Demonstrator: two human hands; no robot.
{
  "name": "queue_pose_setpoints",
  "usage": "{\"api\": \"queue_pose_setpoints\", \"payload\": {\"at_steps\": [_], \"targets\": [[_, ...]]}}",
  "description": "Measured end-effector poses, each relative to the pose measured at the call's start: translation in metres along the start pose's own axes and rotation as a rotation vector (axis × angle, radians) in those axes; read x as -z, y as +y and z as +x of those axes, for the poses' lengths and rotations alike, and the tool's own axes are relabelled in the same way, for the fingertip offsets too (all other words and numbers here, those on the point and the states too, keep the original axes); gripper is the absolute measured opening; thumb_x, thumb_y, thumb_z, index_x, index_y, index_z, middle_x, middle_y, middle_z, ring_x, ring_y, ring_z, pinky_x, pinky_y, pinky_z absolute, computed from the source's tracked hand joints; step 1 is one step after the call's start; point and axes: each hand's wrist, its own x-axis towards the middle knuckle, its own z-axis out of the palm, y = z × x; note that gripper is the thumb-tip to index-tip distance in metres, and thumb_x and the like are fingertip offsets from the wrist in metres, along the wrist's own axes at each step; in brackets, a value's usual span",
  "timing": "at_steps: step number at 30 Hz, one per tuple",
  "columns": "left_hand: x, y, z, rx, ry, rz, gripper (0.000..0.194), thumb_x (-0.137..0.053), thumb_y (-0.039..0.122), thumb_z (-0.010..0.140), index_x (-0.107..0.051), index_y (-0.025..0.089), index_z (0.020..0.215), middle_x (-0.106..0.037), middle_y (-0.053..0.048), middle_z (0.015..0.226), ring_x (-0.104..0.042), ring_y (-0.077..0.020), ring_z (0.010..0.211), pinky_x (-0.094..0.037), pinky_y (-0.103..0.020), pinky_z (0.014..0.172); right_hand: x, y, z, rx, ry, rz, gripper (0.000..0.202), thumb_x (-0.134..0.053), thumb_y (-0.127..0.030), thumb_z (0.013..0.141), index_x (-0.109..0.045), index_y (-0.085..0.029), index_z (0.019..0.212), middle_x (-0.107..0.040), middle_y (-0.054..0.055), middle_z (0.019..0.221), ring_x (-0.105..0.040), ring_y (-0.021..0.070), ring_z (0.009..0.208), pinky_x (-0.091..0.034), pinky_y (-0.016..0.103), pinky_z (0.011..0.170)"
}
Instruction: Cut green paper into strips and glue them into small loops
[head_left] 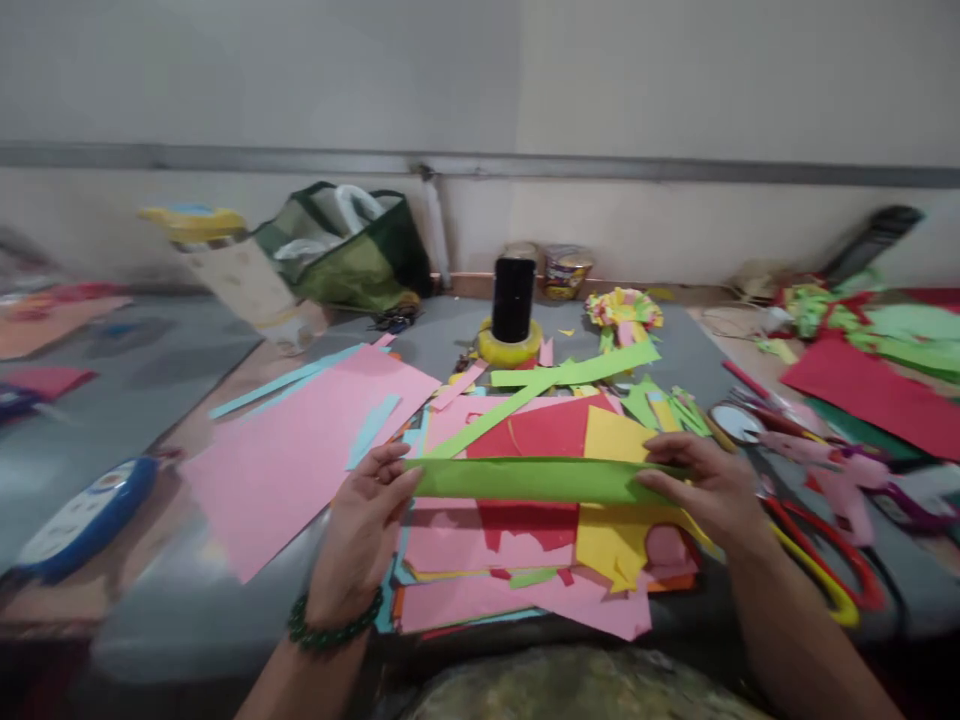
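Observation:
A long green paper strip (532,480) is stretched level between both my hands, just above a pile of coloured paper. My left hand (364,530), with a green bead bracelet at the wrist, pinches the strip's left end. Its right end is pinched by my right hand (709,490). Under the strip lie a red sheet (544,430), a yellow sheet (611,530) and pink sheets (480,555).
A large pink sheet (300,450) lies left of the pile. Behind stand a black cylinder (514,298) on a yellow tape roll, a paper flower (624,310), jars and a green bag (341,250). Red and yellow scissors (821,565) lie right, near red paper (874,395).

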Motion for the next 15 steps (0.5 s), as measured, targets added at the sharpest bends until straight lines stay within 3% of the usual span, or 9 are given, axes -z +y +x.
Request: {"api": "queue_pose_setpoints", "payload": {"at_steps": [7, 11, 15], "targets": [[-0.005, 0.012, -0.002, 0.098, 0.099, 0.023, 0.035, -0.082, 0.009, 0.037, -0.066, 0.021, 0.066, -0.064, 0.004, 0.063, -0.057, -0.0094, 0.055, -0.05, -0.013, 0.045, 0.0, 0.0, 0.003, -0.054, -0.098, 0.256, 0.038, -0.077, -0.045, 0.065, -0.06, -0.022, 0.091, -0.069, 0.002, 0.075, -0.067, 0.0198, 0.076, -0.054, 0.03, 0.064], [-0.002, 0.011, -0.001, 0.112, 0.095, 0.06, 0.029, -0.084, 0.012, 0.046, -0.067, 0.023, 0.067, -0.067, 0.004, 0.07, -0.061, -0.0103, 0.059, -0.053, -0.012, 0.046, -0.001, 0.005, 0.004, -0.113, -0.09, 0.363, 0.037, -0.078, -0.034, 0.063, -0.058, -0.021, 0.092, -0.067, -0.001, 0.071, -0.064, 0.0155, 0.067, -0.051, 0.027, 0.061], [0.002, 0.006, 0.003, 0.115, 0.106, 0.047, 0.031, -0.085, 0.013, 0.045, -0.066, 0.024, 0.067, -0.068, 0.005, 0.07, -0.059, -0.0087, 0.055, -0.053, -0.011, 0.045, -0.002, 0.007, 0.005, -0.132, -0.054, 0.425, 0.038, -0.079, -0.03, 0.06, -0.059, -0.021, 0.091, -0.067, -0.002, 0.068, -0.061, 0.013, 0.061, -0.047, 0.025, 0.057]]}}
